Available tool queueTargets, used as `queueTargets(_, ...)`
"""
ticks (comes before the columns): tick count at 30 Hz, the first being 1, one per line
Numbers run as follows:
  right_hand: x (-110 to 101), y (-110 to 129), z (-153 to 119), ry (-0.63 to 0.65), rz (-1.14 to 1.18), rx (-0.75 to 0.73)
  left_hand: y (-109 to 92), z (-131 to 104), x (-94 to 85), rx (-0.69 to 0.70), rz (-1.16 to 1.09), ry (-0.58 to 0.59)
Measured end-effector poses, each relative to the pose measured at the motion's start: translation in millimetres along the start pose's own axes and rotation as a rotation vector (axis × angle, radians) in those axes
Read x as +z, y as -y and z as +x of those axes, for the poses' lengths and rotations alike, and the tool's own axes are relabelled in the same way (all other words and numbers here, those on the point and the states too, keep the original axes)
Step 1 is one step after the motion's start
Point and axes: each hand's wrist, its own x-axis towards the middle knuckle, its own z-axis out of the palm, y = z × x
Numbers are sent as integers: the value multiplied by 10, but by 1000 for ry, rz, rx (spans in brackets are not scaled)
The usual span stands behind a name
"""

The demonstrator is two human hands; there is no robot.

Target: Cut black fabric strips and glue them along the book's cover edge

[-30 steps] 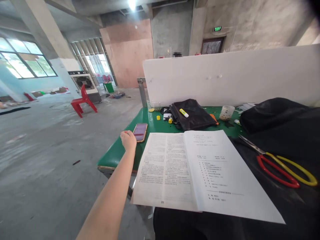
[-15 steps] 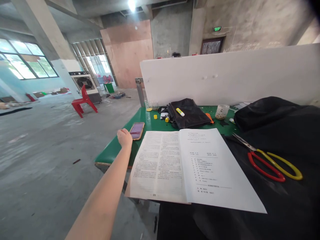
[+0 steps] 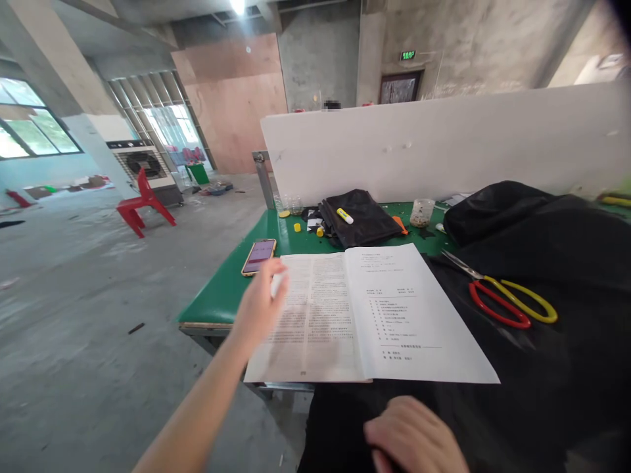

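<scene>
An open book [image 3: 315,315] with printed pages lies at the table's near edge, its right page [image 3: 409,315] mostly white. Over the outer edge of the left page hovers my left hand [image 3: 263,299], slightly blurred, its fingers apart and holding nothing. Just beyond its fingertips rests a phone [image 3: 259,256] with a lit screen. My right hand [image 3: 417,437] is at the bottom of the view, below the book and over black cloth. Its fingers bend inward, and blur hides whether anything is inside them.
Scissors [image 3: 497,289] with red and yellow handles lie on black fabric [image 3: 552,230] at the right. Behind the book, a glue stick [image 3: 345,215] rests on a folded black bag [image 3: 365,213]. A clear plastic cup [image 3: 422,213] stands near the white board [image 3: 434,144].
My left hand has moved from beside the phone rightward to the left page, its fingers loosening. My right hand has come into view at the bottom. The view has turned slightly right.
</scene>
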Motion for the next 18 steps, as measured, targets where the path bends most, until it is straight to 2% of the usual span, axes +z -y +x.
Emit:
queueTargets(3,-252,-157,-358,-86,-276,232,-676,-636,51,313,70,209)
queueTargets(5,-319,-218,-613,-80,-379,321,-956,-972,186,497,141,318)
queueTargets(6,-335,-232,-722,-66,-396,363,-1041,-1097,271,535,187,339)
queueTargets(8,-353,-225,-884,-45,-381,454,-1133,-1268,445,571,259,327)
queueTargets(11,-366,-173,-988,-27,-341,547,-1194,-1372,644,544,323,252)
queueTargets(15,-348,-119,-995,-7,-398,545,-1278,-1378,770,562,338,187)
queueTargets(18,-312,-91,-999,-27,-455,521,-1320,-1356,816,592,269,149)
